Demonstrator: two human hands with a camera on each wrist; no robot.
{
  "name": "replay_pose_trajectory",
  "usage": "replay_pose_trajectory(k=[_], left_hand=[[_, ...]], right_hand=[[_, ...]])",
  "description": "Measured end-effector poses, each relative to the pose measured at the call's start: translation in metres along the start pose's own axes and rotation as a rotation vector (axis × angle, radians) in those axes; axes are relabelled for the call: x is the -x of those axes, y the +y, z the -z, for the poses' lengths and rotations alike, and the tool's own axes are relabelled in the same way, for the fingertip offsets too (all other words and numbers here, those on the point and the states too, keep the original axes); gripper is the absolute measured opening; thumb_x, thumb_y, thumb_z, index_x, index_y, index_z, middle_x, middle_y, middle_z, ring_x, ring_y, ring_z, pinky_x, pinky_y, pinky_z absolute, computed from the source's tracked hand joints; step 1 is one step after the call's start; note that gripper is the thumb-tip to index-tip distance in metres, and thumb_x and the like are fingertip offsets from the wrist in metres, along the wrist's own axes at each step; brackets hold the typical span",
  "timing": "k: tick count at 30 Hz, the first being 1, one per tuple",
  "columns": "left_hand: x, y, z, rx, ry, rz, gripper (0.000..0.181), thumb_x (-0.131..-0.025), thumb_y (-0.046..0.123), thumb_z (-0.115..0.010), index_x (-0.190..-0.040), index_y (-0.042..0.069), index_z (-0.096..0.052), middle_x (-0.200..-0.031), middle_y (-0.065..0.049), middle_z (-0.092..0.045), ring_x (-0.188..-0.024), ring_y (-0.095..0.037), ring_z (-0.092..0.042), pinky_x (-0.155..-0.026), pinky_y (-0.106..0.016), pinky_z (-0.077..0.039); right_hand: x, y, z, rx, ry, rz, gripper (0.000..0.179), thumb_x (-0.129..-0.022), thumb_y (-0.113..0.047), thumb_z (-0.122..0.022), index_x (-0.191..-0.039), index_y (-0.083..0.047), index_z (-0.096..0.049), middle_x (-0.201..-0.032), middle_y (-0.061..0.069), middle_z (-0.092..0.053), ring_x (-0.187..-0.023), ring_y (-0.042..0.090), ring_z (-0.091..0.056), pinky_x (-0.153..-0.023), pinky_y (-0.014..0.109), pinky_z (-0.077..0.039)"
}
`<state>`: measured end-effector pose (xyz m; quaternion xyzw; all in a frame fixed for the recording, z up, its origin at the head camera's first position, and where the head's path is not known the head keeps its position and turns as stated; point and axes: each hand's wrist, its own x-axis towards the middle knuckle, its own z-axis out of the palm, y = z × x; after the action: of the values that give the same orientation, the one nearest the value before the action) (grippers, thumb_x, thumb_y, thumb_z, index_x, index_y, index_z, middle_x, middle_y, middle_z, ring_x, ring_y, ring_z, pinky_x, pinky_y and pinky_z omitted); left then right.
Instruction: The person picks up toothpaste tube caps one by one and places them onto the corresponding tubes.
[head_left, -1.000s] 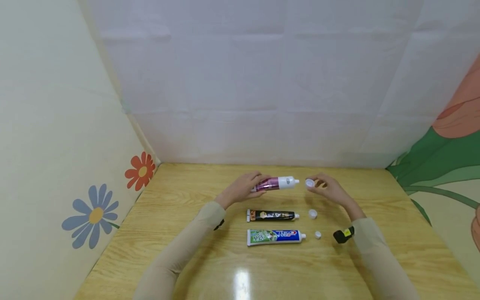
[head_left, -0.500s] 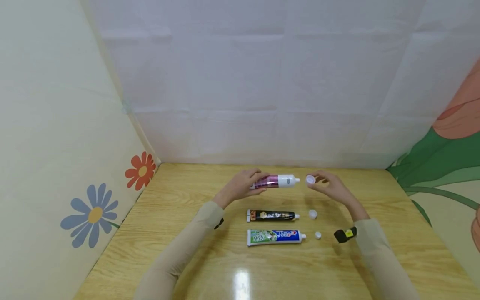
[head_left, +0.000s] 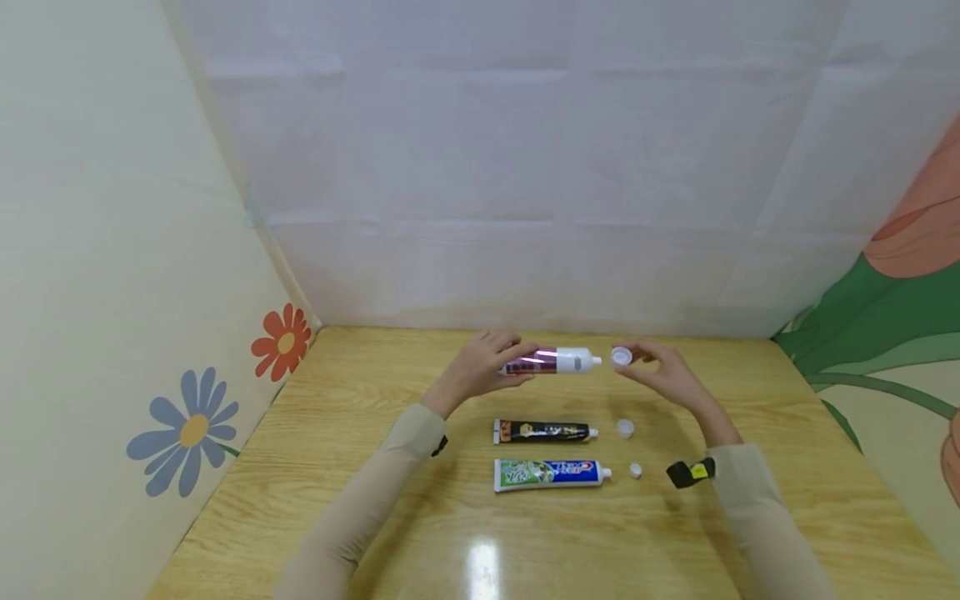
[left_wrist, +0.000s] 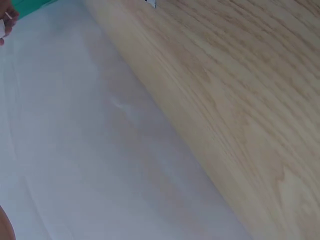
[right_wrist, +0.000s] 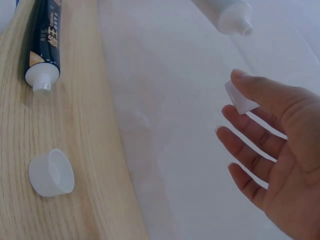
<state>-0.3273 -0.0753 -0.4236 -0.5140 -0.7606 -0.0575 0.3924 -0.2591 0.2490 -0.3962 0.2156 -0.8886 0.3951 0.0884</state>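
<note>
The left hand (head_left: pixel 474 371) is gripping a shiny purple-and-white toothpaste tube (head_left: pixel 551 361), fingers and thumb curling round its purple end, and that tube is hanging above the pale wood-grain table (head_left: pixel 337 425) with its bare white nozzle pointing right. Just beyond the nozzle, not touching it, the right hand (head_left: pixel 660 371) is pinching a round white plastic cap (head_left: pixel 622 357) between thumb and forefinger, and the right wrist view is showing the other three fingers spreading loosely, holding nothing. Below, a slim black tube with gold-and-orange print (head_left: pixel 547 432) is lying flat, nozzle uncovered, while a wide white screw cap (head_left: pixel 626 428) is sitting just beside it. Nearest the person, a green-and-blue toothpaste tube (head_left: pixel 551 473) is lying parallel, also uncapped, with a smaller white cap (head_left: pixel 636 471) resting just off its nozzle. Beige sleeves (head_left: pixel 768 508) are covering both forearms, a white sheet (head_left: pixel 480 167) is hanging behind, and painted blue-grey (head_left: pixel 192 431) and red flowers (head_left: pixel 285 342) are brightening the left wall.
</note>
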Motion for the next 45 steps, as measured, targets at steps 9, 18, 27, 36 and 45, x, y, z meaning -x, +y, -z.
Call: replay_pose_trajectory(k=[9,18,27,36,45], left_hand=[[-0.009,0.004,0.013,-0.039,0.099,-0.041,0.059,-0.071,0.046,-0.076,-0.121,0.019,-0.059,-0.095,-0.004,-0.062,-0.078,-0.015,-0.058,-0.067,-0.028,-0.051],[-0.014,0.006,0.019,-0.075,0.165,-0.064,0.057,-0.07,0.046,-0.076,-0.119,0.021,-0.06,-0.092,-0.002,-0.061,-0.075,-0.013,-0.055,-0.064,-0.026,-0.048],[-0.015,0.005,0.023,-0.116,0.206,-0.08,0.057,-0.071,0.048,-0.076,-0.12,0.022,-0.061,-0.092,-0.001,-0.062,-0.075,-0.013,-0.056,-0.065,-0.026,-0.047],[-0.014,0.004,0.024,-0.12,0.218,-0.074,0.063,-0.065,0.046,-0.08,-0.12,0.022,-0.06,-0.093,-0.002,-0.061,-0.076,-0.014,-0.055,-0.064,-0.027,-0.046],[-0.013,0.001,0.031,-0.147,0.226,-0.056,0.054,-0.075,0.046,-0.073,-0.12,0.021,-0.059,-0.096,-0.002,-0.061,-0.077,-0.014,-0.055,-0.069,-0.029,-0.046]], right_hand=[[-0.001,0.026,-0.005,-0.014,0.032,0.029,0.04,-0.086,-0.022,-0.067,-0.123,-0.009,-0.059,-0.106,0.008,-0.064,-0.093,0.018,-0.055,-0.083,0.043,-0.041],[0.001,0.02,-0.002,0.012,0.062,0.034,0.04,-0.085,-0.022,-0.067,-0.121,-0.007,-0.059,-0.106,0.008,-0.063,-0.094,0.015,-0.052,-0.084,0.044,-0.04],[0.002,0.016,0.0,0.024,0.082,0.039,0.037,-0.086,-0.02,-0.067,-0.119,-0.007,-0.059,-0.107,0.01,-0.062,-0.096,0.017,-0.051,-0.085,0.042,-0.041],[0.002,0.01,0.004,0.024,0.093,0.068,0.035,-0.085,-0.019,-0.067,-0.117,-0.007,-0.06,-0.104,0.007,-0.061,-0.094,0.007,-0.049,-0.086,0.043,-0.04],[0.012,-0.02,0.011,-0.01,0.082,0.025,0.035,-0.086,-0.01,-0.065,-0.119,0.0,-0.058,-0.112,0.018,-0.062,-0.104,0.029,-0.052,-0.091,0.053,-0.04]])
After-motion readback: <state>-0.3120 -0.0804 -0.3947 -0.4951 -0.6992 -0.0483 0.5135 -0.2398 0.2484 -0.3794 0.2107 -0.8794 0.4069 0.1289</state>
